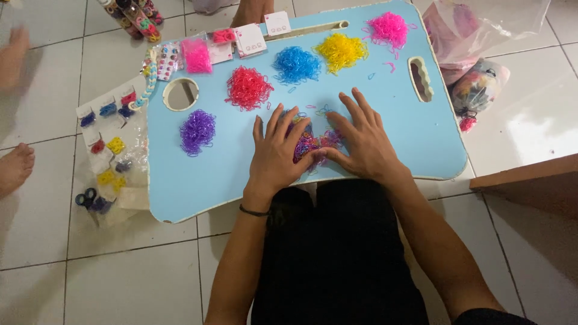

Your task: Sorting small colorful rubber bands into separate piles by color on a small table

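I sit on the tiled floor with the light blue table (415,135) across my lap, and both hands lie on the mixed pile of tiny rubber bands (311,143) at its near edge. My left hand (276,155) rests flat on the left side of that pile, fingers spread and open, gripping nothing. My right hand (362,139) lies on the right side, fingers splayed too, the thumb tucked in toward the pile; I pinch no band that I can make out.

Beyond the mixed pile lie the sorted heaps: purple (197,130) to the left, red (248,88), blue (296,64), yellow (341,51) and pink (388,28) in an arc toward the far edge. A few stray bands lie between them.

I judge that I am in the middle of sorting: the mixed pile is small beside the heaps, so most seems done. The step in hand looks like spreading the tangle thin. The next move calls for fingertips closing on bands of a single colour and carrying them clear to the matching heap without dragging other colours along
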